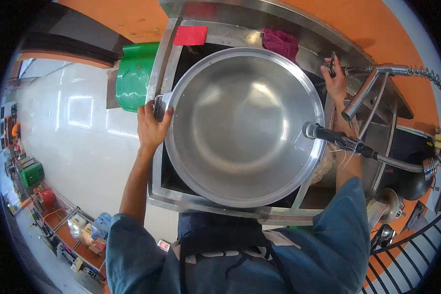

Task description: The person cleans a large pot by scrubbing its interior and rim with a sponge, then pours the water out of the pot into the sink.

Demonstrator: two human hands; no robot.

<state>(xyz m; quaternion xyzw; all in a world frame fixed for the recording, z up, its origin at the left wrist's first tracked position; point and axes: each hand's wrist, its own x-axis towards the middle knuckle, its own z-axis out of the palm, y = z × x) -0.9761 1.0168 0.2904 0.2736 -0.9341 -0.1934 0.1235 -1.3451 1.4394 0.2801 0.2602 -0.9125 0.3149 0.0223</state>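
A large, wide aluminium pot [230, 127] sits on the black top of a steel counter, and its inside looks bare and shiny. At its left side my left hand [153, 125] is closed around the pot's side handle [158, 105]. My right hand [335, 82], beyond the pot's right rim, has its fingers around a tap lever [332, 63] by the back wall. Over the right rim points a spray nozzle [328, 135] on a braided hose. No water shows coming from it.
A red cloth [190, 35] and a purple cloth [281, 43] lie behind the pot. The tap's spout [360, 98] and spring hose [428, 76] stand at right, near a dark wok [411, 183]. A green bin [136, 73] is at left.
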